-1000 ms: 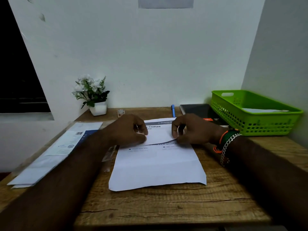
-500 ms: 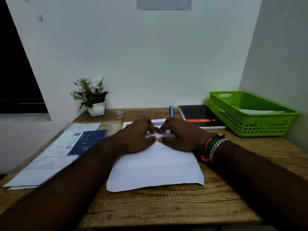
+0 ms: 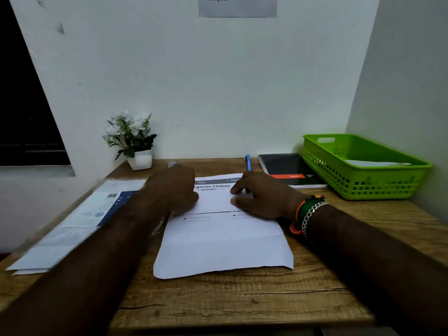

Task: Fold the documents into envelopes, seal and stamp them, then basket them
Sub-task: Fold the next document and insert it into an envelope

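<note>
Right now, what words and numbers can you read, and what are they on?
"mailing area": sign on the wall
"922": top of the paper
"rganize Clothes": paper, first letter hidden by the left hand
"Workstation": paper, below that
Notebook label and envelopes print: too blurred.

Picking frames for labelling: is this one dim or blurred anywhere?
Head view: dim, greenish light; left hand smeared by motion blur; right hand and paper fairly sharp; wide-angle bend tilts the walls; no glare.
</note>
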The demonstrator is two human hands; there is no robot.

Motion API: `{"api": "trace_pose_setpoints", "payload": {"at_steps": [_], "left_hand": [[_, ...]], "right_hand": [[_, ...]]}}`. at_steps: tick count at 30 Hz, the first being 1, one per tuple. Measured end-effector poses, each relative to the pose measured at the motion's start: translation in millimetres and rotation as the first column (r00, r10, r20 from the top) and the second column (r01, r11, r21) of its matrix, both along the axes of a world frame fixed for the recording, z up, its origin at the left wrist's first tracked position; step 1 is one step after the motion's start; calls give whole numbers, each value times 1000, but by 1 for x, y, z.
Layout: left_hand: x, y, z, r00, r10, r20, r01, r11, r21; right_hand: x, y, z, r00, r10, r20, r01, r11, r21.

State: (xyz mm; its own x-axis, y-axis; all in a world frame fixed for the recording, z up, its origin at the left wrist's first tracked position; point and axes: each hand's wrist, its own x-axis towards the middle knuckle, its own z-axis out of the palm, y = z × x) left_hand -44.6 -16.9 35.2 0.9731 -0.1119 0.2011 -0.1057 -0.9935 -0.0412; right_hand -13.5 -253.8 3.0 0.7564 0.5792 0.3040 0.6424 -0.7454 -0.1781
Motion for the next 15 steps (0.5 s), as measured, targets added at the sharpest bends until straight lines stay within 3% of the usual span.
{"api": "trace_pose_setpoints", "payload": {"at_steps": [4,12,15], "left_hand": [[-2,-9,-2,998,36,50,-40,995,94],[1,-1,-4,999,36,31,-36,999,4],[2,-3,-8,998,31,56,-30,999,-12]], "right_hand": [[0,2,3,999,-36,-9,37,999,16],[6,-21,12,938,-325,119,334,940,-70],[8,-18,7,926,-325,195,336,942,-25]]}}
